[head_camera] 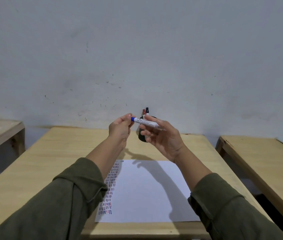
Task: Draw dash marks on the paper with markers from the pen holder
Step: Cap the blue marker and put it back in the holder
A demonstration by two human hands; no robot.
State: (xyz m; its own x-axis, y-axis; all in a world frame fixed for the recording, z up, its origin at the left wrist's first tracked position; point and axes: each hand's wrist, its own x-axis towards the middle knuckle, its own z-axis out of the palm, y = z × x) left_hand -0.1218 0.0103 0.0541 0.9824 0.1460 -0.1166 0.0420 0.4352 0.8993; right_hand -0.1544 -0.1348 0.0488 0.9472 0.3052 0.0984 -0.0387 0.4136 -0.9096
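While the desk (54, 153) fills the lower frame, I see the paper (146, 191) at lower centre, dashes filling its left strip. Above it, mid-frame, my hands share one blue marker (145, 122) — the right hand (163, 137) wraps its white barrel, the left hand (120, 129) pinches the blue cap end. I judge it light, stiff and smooth, so the barrel is the place to grip while the cap pulls off. Behind my hands, the dark pen holder (141, 135) keeps two more markers upright — red-capped marker (144, 112) and black-capped marker (147, 110).
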